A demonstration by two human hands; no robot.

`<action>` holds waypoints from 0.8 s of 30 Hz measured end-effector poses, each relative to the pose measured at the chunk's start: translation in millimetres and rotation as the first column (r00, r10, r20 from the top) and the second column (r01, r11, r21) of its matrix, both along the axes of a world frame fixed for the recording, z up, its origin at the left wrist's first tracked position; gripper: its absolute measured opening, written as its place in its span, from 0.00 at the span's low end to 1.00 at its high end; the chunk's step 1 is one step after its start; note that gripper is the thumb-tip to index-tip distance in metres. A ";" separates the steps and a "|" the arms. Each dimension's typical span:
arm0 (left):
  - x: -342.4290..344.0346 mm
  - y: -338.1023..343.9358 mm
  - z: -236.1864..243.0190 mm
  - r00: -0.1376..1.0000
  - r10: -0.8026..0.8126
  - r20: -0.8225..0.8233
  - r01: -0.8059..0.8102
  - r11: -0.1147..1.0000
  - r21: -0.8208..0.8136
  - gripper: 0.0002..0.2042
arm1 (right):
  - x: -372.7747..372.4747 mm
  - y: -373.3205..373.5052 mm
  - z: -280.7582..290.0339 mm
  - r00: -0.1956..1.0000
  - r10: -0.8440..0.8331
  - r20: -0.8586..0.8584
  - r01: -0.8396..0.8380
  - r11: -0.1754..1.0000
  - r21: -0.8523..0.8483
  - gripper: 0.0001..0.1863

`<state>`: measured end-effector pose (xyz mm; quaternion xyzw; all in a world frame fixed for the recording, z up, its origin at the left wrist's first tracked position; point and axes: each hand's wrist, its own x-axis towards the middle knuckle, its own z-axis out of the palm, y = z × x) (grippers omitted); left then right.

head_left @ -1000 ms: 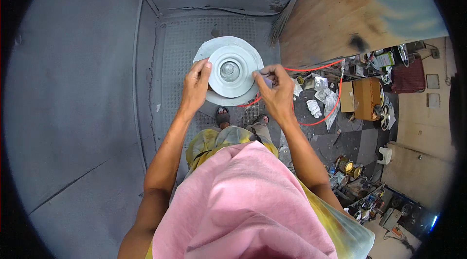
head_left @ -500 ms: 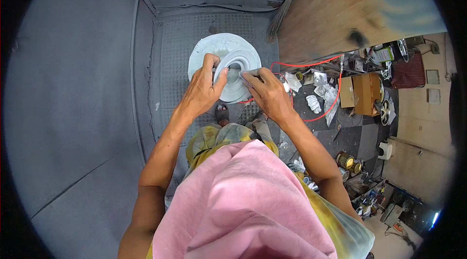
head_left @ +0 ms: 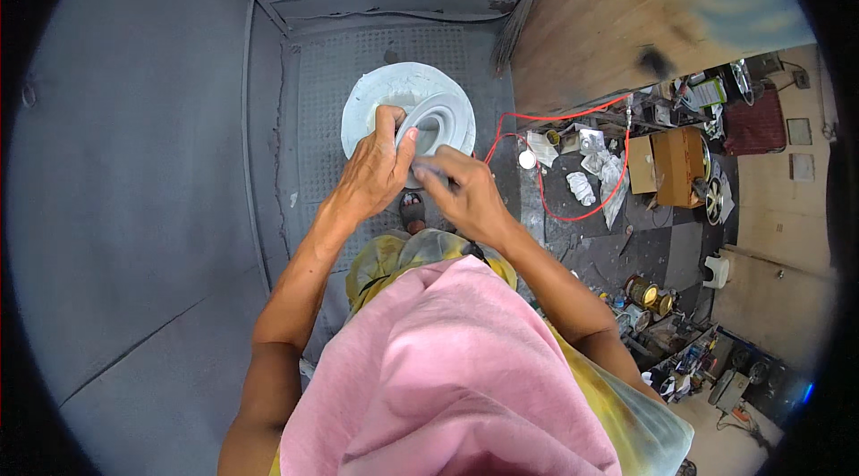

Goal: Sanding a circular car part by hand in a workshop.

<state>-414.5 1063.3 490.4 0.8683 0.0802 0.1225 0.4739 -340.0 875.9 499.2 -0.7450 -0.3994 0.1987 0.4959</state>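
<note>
A light grey ring-shaped part [head_left: 459, 121] with a stepped inner rim is tilted up in front of me. My left hand [head_left: 374, 161] grips its left side, with the thumb over the rim and the fingers behind. At the ring's lower edge, my right hand [head_left: 467, 197] is closed around a small dark grey piece [head_left: 433, 174]. That piece is blurred and partly covered by the fingers, so its kind is unclear. Beneath the ring stands a wide white round top [head_left: 365, 102] with a rough, smeared surface, partly hidden by my left hand.
A red hose [head_left: 542, 190] loops over the floor at the right. Crumpled white paper [head_left: 581, 189], a cardboard box [head_left: 677, 167] and several metal cans [head_left: 642, 294] lie beyond it. Grey panels [head_left: 134, 163] rise at the left; a wooden board [head_left: 617, 20] and a broom [head_left: 522, 20] stand at the far right.
My right hand has slid down and left along the ring, from its right side to its lower edge. My left hand keeps its grip, and the ring has turned slightly, showing more of its opening.
</note>
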 end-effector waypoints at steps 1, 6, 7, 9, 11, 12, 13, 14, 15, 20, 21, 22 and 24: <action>-0.9 0.9 0.2 1.000 -0.006 -0.003 0.006 1.000 -0.001 0.13 | 1.1 -8.5 -8.9 1.000 -0.006 -0.003 0.006 1.000 -0.001 0.13; 3.1 0.6 9.6 0.997 0.027 -0.067 -0.031 0.998 -0.060 0.13 | 21.7 -29.7 -26.0 0.785 0.041 0.618 0.031 0.994 -0.105 0.29; 4.0 -0.5 9.6 0.997 0.026 -0.066 -0.030 0.998 -0.060 0.13 | 13.6 -26.3 -24.2 0.837 0.040 0.546 -0.005 0.998 -0.064 0.28; 4.3 -2.3 8.0 0.998 0.013 -0.054 -0.014 0.999 -0.030 0.13 | -9.6 -12.5 -17.7 0.882 0.031 0.469 -0.017 0.999 -0.035 0.27; 4.9 -1.1 10.5 0.998 0.012 -0.068 -0.015 0.999 -0.042 0.14 | -11.9 -12.4 -13.4 0.919 0.026 0.394 -0.028 1.000 0.000 0.27; 2.4 -0.4 12.3 0.997 0.009 -0.083 -0.013 0.998 -0.056 0.14 | -7.0 -18.6 -15.9 0.920 0.023 0.391 -0.025 1.000 0.002 0.27; 2.2 0.4 11.2 0.997 0.008 -0.081 -0.012 0.998 -0.054 0.14 | 4.2 -25.0 -21.2 0.889 0.046 0.456 -0.019 0.998 -0.064 0.26; 1.4 1.9 8.7 0.996 0.018 -0.084 -0.023 0.998 -0.054 0.14 | 12.1 -26.8 -24.4 0.853 0.074 0.517 -0.008 0.992 -0.128 0.25; 2.3 2.2 7.4 0.996 0.027 -0.086 -0.031 0.998 -0.054 0.14 | 16.0 -23.7 -22.1 0.825 0.027 0.564 0.063 0.988 -0.140 0.23; 4.8 2.5 8.8 0.995 0.030 -0.094 -0.031 0.999 -0.010 0.15 | -16.9 2.2 -0.4 0.983 -0.046 0.176 0.047 0.999 0.000 0.22; 3.7 4.8 10.9 0.991 0.029 -0.129 -0.034 0.999 -0.033 0.15 | -21.6 2.6 1.4 0.987 -0.039 0.156 0.037 0.999 0.017 0.23; 2.9 6.0 9.0 0.991 0.024 -0.129 -0.029 0.999 -0.032 0.15 | -24.8 2.3 2.4 0.990 -0.032 0.135 0.027 0.999 0.035 0.25; 3.7 7.9 1.2 0.998 0.031 -0.053 -0.033 0.999 -0.033 0.17 | -17.0 -14.9 -17.5 0.963 -0.007 0.270 -0.002 1.000 0.030 0.27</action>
